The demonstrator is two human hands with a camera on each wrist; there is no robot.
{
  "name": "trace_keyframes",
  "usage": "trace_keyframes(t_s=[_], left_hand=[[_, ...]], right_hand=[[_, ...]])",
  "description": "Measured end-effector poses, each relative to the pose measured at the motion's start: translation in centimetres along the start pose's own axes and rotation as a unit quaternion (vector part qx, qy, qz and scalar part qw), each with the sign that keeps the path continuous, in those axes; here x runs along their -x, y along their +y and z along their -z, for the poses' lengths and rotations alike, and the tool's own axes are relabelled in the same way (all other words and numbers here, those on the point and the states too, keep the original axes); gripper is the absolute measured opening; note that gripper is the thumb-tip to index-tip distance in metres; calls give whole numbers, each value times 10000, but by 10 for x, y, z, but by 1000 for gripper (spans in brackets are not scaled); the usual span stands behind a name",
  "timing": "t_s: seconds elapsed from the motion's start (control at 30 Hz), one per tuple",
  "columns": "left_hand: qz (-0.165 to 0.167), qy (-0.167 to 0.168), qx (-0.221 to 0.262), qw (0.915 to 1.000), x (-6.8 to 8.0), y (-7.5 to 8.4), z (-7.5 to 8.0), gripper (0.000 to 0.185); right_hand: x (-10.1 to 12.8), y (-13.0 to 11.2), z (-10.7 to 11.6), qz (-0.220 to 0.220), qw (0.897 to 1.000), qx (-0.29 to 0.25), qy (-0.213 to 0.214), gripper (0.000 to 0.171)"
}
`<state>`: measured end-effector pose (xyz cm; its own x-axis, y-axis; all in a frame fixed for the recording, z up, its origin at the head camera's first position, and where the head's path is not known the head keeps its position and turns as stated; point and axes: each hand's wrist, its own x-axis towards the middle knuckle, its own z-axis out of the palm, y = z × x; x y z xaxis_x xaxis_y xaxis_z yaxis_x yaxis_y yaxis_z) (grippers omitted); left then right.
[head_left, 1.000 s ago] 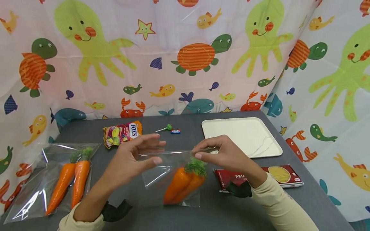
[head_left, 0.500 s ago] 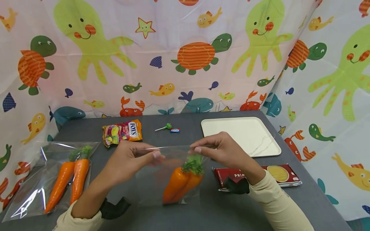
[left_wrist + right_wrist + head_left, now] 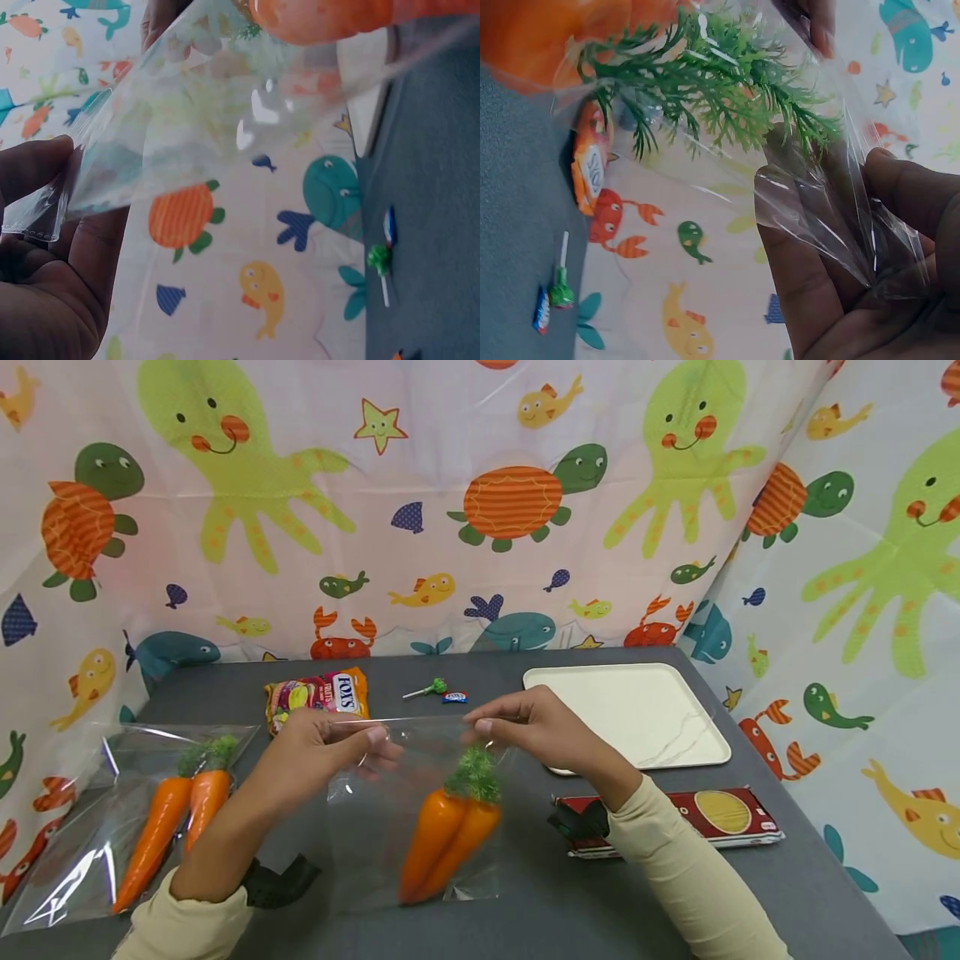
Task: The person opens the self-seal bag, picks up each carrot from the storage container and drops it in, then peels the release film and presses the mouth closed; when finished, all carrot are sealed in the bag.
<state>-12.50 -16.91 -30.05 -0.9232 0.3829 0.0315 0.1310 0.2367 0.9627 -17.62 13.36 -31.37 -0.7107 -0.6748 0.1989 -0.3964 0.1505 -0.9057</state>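
A clear plastic bag (image 3: 367, 852) with two orange carrots (image 3: 450, 839) inside hangs between my hands. Green leafy tops (image 3: 705, 90) on the carrots show through the film in the right wrist view. My left hand (image 3: 322, 760) pinches the bag's top left corner between thumb and fingers. At the top right corner, my right hand (image 3: 536, 727) pinches the film the same way. In the left wrist view the thumb (image 3: 34, 165) presses the folded edge of the bag.
Another clear bag (image 3: 67, 835) with carrots lies at the left. A FOX'S candy bag (image 3: 330, 689), a green lollipop (image 3: 427, 687) and a small wrapped candy (image 3: 454, 697) are at the back. A cream tray (image 3: 630, 702) and a red packet (image 3: 720, 818) sit to the right.
My left hand has closed its fingers onto the bag's left corner. Both hands have then moved left and slightly up, bringing the bag of carrots along.
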Motion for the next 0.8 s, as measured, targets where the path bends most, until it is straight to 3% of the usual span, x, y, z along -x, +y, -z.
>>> trace_keyframes(t_s=[0.17, 0.23, 0.6, 0.8], left_hand=[[577, 214, -251, 9978, -6, -9, 14, 47], [650, 267, -334, 9970, -8, -15, 20, 48], [904, 189, 231, 9955, -25, -65, 48, 53], [1289, 476, 288, 9901, -34, -83, 60, 57]], right_hand=[[-20, 14, -3, -201, 9996, -182, -111, 24], [-28, 22, -6, -308, 9991, -237, -152, 24], [-62, 64, -21, -953, 9931, -520, -432, 29], [-79, 81, -24, -1190, 9904, -510, -495, 30]])
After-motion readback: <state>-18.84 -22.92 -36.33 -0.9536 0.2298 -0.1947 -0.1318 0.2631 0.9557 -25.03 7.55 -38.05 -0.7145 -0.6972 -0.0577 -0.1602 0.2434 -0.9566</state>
